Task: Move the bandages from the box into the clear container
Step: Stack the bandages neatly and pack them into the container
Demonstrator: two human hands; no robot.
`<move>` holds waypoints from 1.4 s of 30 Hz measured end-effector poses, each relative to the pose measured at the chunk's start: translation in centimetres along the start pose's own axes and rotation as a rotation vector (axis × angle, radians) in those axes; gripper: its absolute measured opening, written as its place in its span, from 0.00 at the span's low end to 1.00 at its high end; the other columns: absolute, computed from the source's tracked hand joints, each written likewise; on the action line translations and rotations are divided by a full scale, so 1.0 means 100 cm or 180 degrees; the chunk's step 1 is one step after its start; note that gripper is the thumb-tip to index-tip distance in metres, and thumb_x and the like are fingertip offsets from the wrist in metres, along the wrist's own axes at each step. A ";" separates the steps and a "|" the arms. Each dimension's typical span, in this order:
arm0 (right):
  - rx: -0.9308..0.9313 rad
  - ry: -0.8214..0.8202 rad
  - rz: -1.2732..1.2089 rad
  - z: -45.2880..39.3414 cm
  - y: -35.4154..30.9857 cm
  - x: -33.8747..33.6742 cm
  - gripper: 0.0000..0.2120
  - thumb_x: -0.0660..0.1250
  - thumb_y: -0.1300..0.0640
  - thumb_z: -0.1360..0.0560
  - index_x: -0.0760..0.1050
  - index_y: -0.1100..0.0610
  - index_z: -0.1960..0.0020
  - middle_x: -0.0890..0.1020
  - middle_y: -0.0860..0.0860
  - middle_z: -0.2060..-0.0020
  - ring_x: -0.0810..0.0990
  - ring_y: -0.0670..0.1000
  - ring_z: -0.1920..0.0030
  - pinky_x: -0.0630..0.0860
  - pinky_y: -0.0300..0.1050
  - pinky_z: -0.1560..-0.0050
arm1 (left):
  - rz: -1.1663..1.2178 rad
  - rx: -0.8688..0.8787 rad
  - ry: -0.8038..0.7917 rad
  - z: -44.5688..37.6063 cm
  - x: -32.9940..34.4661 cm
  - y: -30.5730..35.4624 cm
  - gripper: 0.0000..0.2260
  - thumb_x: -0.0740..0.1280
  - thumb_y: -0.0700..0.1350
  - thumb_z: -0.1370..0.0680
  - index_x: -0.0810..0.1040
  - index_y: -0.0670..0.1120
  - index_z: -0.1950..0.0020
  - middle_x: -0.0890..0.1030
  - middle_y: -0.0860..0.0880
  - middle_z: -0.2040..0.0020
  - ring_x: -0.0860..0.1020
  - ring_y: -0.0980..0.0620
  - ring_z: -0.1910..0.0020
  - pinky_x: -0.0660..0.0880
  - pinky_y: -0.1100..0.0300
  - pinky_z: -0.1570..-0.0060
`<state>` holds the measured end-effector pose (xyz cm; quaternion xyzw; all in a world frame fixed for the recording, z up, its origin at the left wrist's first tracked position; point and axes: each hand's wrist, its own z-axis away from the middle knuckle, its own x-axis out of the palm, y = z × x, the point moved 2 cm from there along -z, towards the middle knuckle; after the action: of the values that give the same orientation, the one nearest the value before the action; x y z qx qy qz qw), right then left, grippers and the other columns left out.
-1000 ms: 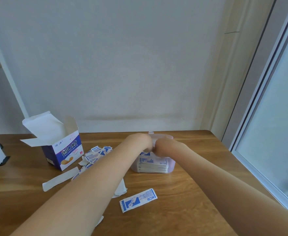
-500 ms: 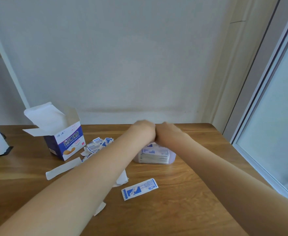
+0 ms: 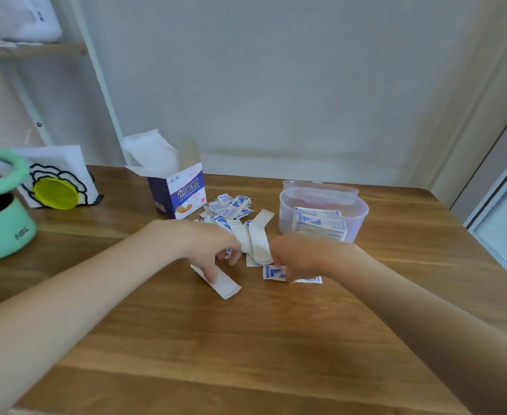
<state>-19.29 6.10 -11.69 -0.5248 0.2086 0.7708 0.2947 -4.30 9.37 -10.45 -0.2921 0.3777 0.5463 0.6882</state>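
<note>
Bandages (image 3: pixel 231 206) lying loose mid-worktop beside box (image 3: pixel 178 191) | left hand (image 3: pixel 213 245) curling over one | right hand (image 3: pixel 298 256) pinching another | container (image 3: pixel 324 211) holding a stack

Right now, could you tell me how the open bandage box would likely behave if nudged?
The bandage box would probably slide or tip easily: it stands upright with flaps open and bandages already scattered beside it, so it is likely light. Its thin card walls probably dent under a firm grip.

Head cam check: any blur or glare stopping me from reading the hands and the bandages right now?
Head view: soft overall, no glare. The right hand smears with motion over a blue-printed bandage; the left hand is a little sharper. The stack in the clear container reads fine. Wide-angle bend at the edges.
</note>
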 end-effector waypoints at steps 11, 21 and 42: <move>-0.0108 -0.0121 -0.0138 -0.003 -0.004 -0.009 0.15 0.69 0.60 0.27 0.76 0.58 0.41 0.76 0.52 0.45 0.74 0.53 0.40 0.68 0.40 0.48 | 0.0608 0.0279 0.0727 0.000 0.023 -0.001 0.04 0.70 0.44 0.29 0.78 0.51 0.55 0.70 0.56 0.56 0.70 0.56 0.54 0.73 0.57 0.53; 0.0197 -0.0015 -0.0739 0.003 0.005 -0.003 0.21 0.70 0.61 0.29 0.70 0.57 0.38 0.77 0.52 0.43 0.74 0.52 0.47 0.70 0.41 0.49 | 0.0534 0.0302 0.1269 0.012 0.015 0.008 0.14 0.67 0.42 0.30 0.65 0.52 0.70 0.70 0.55 0.70 0.69 0.57 0.67 0.65 0.65 0.66; 0.0308 -0.0415 -0.0819 0.014 0.023 -0.001 0.30 0.71 0.63 0.30 0.63 0.51 0.32 0.73 0.52 0.37 0.77 0.52 0.49 0.76 0.40 0.54 | 0.2405 -0.0323 0.1357 -0.015 0.011 0.032 0.09 0.66 0.45 0.23 0.70 0.49 0.45 0.81 0.50 0.62 0.79 0.58 0.71 0.74 0.68 0.68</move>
<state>-21.77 5.28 -11.11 -0.4812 0.1570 0.7483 0.4289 -7.60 9.50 -12.14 -0.2731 0.5643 0.7051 0.3314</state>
